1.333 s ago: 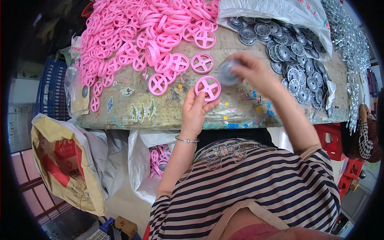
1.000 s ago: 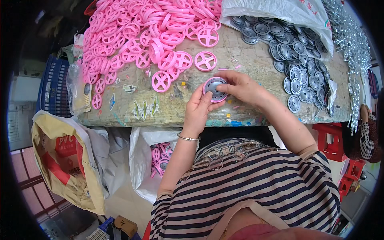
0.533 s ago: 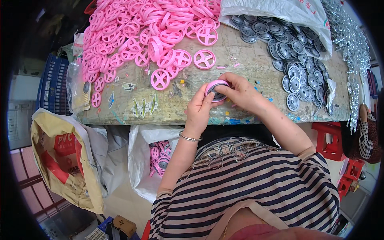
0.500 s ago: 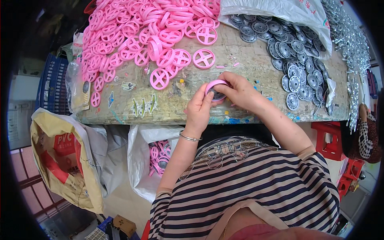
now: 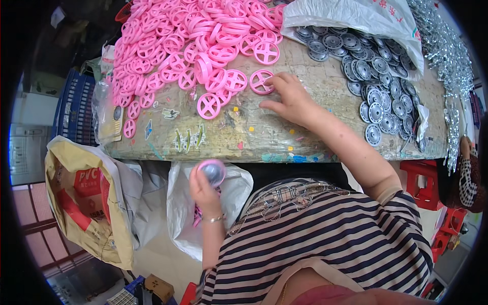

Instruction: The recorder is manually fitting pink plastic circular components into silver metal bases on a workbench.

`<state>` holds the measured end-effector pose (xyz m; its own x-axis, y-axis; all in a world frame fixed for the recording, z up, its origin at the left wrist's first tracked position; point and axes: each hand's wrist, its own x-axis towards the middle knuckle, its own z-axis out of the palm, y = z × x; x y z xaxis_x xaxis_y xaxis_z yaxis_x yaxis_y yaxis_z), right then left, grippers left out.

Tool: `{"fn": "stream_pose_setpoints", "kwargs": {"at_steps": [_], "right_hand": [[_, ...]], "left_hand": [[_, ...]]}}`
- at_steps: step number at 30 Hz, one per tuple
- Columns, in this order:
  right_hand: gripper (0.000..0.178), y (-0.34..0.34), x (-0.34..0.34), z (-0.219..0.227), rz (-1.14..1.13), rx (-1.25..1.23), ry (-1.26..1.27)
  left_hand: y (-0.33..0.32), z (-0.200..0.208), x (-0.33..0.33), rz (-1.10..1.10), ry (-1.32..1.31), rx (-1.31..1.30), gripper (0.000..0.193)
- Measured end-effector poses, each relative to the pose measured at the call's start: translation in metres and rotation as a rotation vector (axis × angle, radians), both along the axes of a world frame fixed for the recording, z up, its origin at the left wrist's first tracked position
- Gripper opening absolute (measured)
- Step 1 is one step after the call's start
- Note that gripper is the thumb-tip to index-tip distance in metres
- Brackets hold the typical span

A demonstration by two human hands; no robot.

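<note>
Pink wheel heap (image 5: 193, 35) cut off at the top edge, grey discs (image 5: 325, 40) partly under the white bag (image 5: 351, 18), screw pile (image 5: 447, 56) running off right, assembled wheel (image 5: 212, 172) blurred in the left hand's (image 5: 203, 190) grip.

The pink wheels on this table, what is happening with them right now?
A person in a striped shirt sits at a worn worktable piled with pink spoked wheels. The left hand holds a pink wheel with a grey disc fitted in it below the table edge, above a white plastic bag. The right hand touches a loose pink wheel on the table. Grey metal discs lie to the right.
</note>
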<state>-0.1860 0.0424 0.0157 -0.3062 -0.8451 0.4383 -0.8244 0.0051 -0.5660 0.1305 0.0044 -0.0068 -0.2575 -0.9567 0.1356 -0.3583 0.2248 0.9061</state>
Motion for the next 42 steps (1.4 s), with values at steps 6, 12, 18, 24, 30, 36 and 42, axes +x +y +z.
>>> {"fn": "stream_pose_setpoints", "kwargs": {"at_steps": [6, 12, 18, 24, 30, 36, 42], "right_hand": [[0.025, -0.02, -0.021, -0.013, -0.004, 0.122, 0.003], [0.021, 0.012, 0.012, 0.057, 0.152, 0.275, -0.753], [0.026, 0.023, -0.019, 0.038, 0.081, 0.322, -0.734], [0.041, -0.001, -0.149, -0.011, -0.385, 0.012, 0.351], [0.028, -0.006, -0.156, -0.017, -0.349, 0.29, 0.416], [0.024, 0.002, -0.104, 0.024, -0.15, 0.194, -0.556], [0.027, 0.023, 0.007, 0.025, 0.068, 0.141, -0.883]], "left_hand": [[-0.008, -0.014, 0.077, 0.074, -0.496, -0.085, 0.032], [-0.009, 0.016, -0.055, -0.183, 0.472, 0.09, 0.047], [-0.006, 0.032, -0.138, -0.536, 0.464, 0.629, 0.03], [-0.009, 0.007, -0.147, -0.481, 0.448, 0.61, 0.023], [-0.016, 0.012, -0.151, -0.374, 0.546, 0.795, 0.021], [-0.019, 0.008, -0.143, -0.384, 0.631, 0.771, 0.026], [-0.017, 0.011, -0.144, -0.429, 0.676, 0.766, 0.032]]}}
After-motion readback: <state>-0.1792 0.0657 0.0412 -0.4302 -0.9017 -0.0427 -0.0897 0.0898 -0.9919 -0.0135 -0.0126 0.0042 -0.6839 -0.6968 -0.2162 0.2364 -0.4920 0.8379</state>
